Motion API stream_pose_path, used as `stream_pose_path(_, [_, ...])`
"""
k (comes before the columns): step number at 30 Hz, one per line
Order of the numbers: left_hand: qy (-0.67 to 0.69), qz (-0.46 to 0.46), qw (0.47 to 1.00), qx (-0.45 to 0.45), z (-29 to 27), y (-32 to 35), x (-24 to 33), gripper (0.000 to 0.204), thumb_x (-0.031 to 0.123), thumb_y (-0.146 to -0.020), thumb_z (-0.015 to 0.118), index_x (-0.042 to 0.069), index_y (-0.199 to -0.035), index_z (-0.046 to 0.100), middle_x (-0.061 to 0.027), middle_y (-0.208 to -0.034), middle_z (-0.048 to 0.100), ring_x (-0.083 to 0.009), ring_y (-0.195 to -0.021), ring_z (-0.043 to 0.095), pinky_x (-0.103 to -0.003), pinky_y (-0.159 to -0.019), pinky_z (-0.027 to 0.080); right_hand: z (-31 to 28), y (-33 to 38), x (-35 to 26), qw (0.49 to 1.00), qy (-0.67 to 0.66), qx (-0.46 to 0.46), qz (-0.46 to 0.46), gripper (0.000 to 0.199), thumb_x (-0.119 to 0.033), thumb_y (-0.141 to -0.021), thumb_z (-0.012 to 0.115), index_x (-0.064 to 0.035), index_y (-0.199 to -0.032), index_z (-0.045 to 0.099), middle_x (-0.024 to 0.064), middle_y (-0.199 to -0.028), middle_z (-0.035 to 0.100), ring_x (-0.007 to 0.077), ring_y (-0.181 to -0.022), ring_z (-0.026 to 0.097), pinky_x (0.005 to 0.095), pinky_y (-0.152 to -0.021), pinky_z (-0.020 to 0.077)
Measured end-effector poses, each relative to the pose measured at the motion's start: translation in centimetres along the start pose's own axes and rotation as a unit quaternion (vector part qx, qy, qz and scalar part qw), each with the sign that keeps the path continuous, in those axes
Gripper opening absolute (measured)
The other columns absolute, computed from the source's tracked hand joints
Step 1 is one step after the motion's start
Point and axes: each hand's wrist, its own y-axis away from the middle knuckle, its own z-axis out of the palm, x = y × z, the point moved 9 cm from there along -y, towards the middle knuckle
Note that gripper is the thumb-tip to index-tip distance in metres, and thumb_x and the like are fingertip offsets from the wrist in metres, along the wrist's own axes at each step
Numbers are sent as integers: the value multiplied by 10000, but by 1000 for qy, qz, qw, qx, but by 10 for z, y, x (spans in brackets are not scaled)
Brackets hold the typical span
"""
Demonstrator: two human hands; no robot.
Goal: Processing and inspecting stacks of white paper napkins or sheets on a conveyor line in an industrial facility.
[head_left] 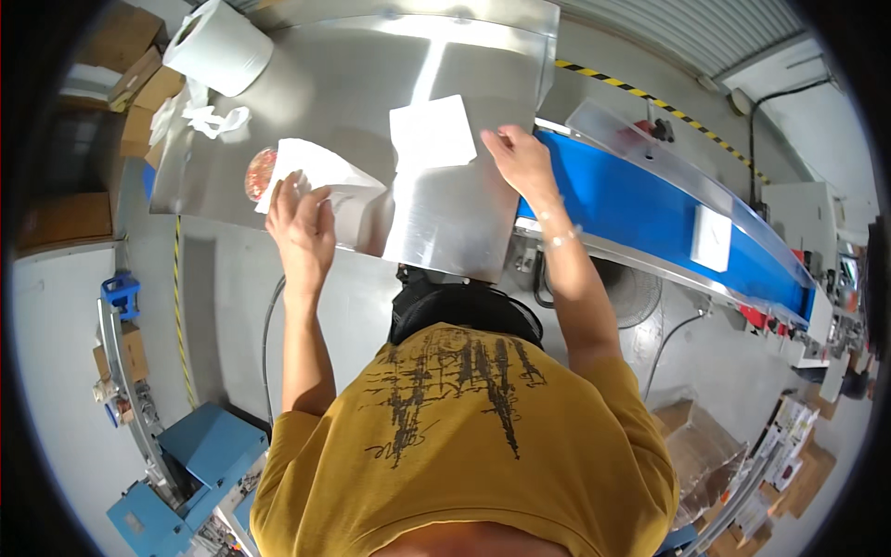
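Closest, a mustard T-shirt (464,464) with a dark print fills the lower middle, a bare forearm reaching forward on either side. Beyond it, at the near edge of a steel table (325,93), the left hand (302,215) arches down over a loose white sheet (327,167). Its fingers are bent and slightly spread, the tips against the sheet; whether they pinch it or only press on it, I cannot tell. The sheet lies on the left part of the table, partly over a round, reddish item (261,174) whose outer side shows just past the fingers.

Slightly farther off, the right hand (522,160) hangs near the table's right edge, thumb and forefinger a little apart, the other fingers loosely curled, with nothing visible in its grasp. Its fingertips point toward a flat white square (433,133) on the table, just beside it but apart.

Right of the table runs a blue conveyor belt (613,190) carrying a white packet (712,239). At the table's far left corner stands a large white roll (223,51).
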Motion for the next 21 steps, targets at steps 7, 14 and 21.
stream_pose_path(7, [7, -26, 1000, 10, -6, 0, -9, 200, 44, -799, 646, 79, -991, 691, -164, -1320, 483, -373, -1271, 395, -502, -1026, 313, 57, -24, -44, 980, 177, -82, 37, 538, -451, -660, 747, 33, -889, 690, 216, -857, 687, 365, -856, 670, 399, -761, 523])
stream_pose_path(14, [17, -31, 999, 11, -2, -1, -14, 213, 45, -792, 643, 88, -996, 688, -178, -1329, 480, -393, -1277, 387, -514, -1021, 311, 79, -33, -31, 974, 133, -181, 38, 403, -345, -669, 697, 14, -851, 695, 182, -808, 685, 305, -772, 670, 359, -715, 514])
stream_pose_path(21, [18, -34, 999, 7, -2, 0, -14, 221, 35, -785, 643, 86, -995, 692, -183, -1329, 483, -391, -1277, 389, -510, -1028, 310, 46, -11, 5, 930, -70, -352, 82, 605, -232, -714, 730, 3, -1229, 514, 148, -1064, 631, 211, -935, 598, 315, -753, 494])
